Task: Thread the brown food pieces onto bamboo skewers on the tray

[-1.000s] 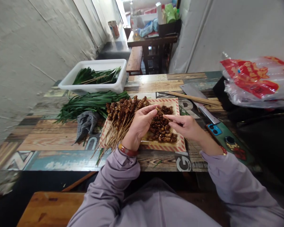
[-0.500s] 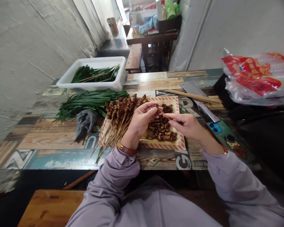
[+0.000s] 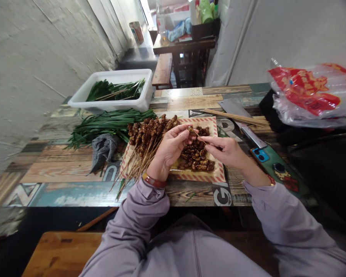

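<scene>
Above a red-striped paper-lined tray, my left hand pinches a glossy brown piece that looks like a silkworm pupa. My right hand is closed on a thin bamboo skewer, its tip at or in the pupa; my fingers partly hide where they meet. Loose pupae lie on the tray beneath my hands. Left of them is a heap of loaded skewers, their bare sticks pointing toward me.
Green chives and a grey cloth lie at left, before a white tub of greens. At right are bare skewers, a cleaver, a phone and a red-printed plastic bag.
The pupa at my left fingertips shows more clearly now, turned slightly. My right hand has shifted slightly left with the skewer. The rest looks the same.
</scene>
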A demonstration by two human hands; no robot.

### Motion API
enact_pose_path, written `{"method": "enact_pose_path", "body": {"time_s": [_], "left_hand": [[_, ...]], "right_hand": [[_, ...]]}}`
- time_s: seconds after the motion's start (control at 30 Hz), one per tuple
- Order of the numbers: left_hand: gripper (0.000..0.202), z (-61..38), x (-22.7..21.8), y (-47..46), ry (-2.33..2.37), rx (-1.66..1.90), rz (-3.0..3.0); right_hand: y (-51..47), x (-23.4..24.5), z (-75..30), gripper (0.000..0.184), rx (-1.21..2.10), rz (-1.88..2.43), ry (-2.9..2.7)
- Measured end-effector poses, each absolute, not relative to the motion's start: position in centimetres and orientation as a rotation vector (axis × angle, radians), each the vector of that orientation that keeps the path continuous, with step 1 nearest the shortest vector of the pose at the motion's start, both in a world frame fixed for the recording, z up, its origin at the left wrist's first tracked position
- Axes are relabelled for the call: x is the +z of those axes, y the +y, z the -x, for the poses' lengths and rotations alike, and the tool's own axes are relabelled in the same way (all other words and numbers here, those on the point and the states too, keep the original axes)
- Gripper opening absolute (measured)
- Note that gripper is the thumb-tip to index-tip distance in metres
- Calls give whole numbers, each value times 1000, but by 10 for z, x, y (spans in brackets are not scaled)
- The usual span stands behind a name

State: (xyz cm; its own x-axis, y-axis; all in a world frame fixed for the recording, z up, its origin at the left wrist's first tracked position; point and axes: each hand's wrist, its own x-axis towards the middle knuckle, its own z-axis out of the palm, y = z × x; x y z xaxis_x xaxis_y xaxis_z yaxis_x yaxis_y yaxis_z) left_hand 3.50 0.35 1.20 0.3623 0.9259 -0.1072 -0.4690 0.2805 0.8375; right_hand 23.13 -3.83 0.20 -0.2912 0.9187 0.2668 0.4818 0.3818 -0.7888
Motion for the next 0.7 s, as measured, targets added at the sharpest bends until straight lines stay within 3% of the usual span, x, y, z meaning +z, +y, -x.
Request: {"method": "enact_pose_path", "body": {"time_s": [0.7], "left_hand": [[36,-37,11,3,654,1037,-800]], "right_hand": [[-38,1,-230,41,822,1191,-1901]]}}
